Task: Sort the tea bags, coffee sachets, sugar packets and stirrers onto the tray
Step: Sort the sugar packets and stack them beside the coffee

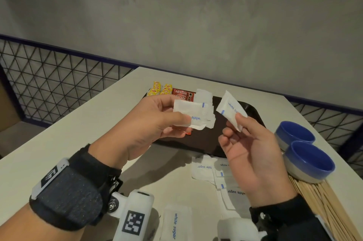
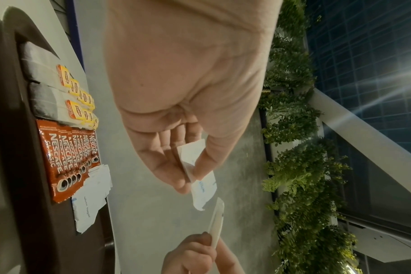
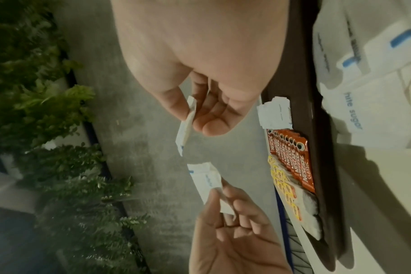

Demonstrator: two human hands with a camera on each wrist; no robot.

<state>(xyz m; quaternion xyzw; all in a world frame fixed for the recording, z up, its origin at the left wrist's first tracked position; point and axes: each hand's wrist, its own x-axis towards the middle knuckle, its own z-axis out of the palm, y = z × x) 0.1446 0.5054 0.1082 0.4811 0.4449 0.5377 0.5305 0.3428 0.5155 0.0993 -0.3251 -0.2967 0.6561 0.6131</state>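
Note:
Above the dark brown tray (image 1: 206,142), my left hand (image 1: 181,122) pinches a white sugar packet (image 1: 188,112) between thumb and fingers. My right hand (image 1: 234,124) pinches a second sugar packet (image 1: 229,108) by its lower end, a short gap to the right. In the left wrist view the left-hand packet (image 2: 203,191) hangs just above the right-hand one (image 2: 217,222). On the tray's far side lie yellow-tagged tea bags (image 1: 159,88), red Nescafe sachets (image 1: 183,93) and a small pile of sugar packets (image 1: 205,96). Wooden stirrers (image 1: 324,201) lie on the table at the right.
Loose sugar packets (image 1: 216,174) lie on the white table in front of the tray, with one more (image 1: 176,221) near the front edge. Two blue bowls (image 1: 308,160) stand right of the tray, above the stirrers. A wire-mesh railing (image 1: 59,83) borders the table.

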